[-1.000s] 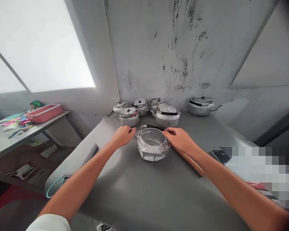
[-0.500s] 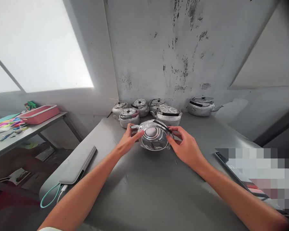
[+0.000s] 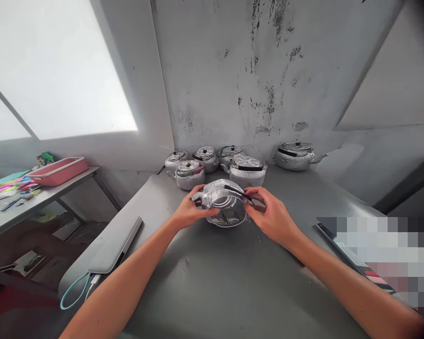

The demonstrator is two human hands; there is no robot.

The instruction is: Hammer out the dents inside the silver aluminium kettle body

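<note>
A silver metal teapot point(image 3: 224, 188) without a lid is tilted towards me, its round opening and hollow inside facing my view. My left hand point(image 3: 191, 210) is closed on its spout side, with the thumb along the lower rim. On the other side my right hand point(image 3: 270, 214) grips the rim and the body near the black handle point(image 3: 236, 191). Just behind stands a lidded silver teapot point(image 3: 248, 175), and a smaller one point(image 3: 190, 175) with a reddish band is to its left. Whether the held teapot touches the table cannot be made out.
More lidded teapots point(image 3: 205, 159) stand along the wall, one point(image 3: 296, 157) apart at the right. A grey power bank point(image 3: 115, 247) with a cable lies left on the grey table point(image 3: 212, 292). A phone point(image 3: 339, 247) lies right. A pink basket point(image 3: 61, 172) sits on a side table.
The held teapot has tipped and turned, so more of its upper outer side shows and its opening faces lower right. My left hand has shifted slightly down with it, thumb further across the rim.
</note>
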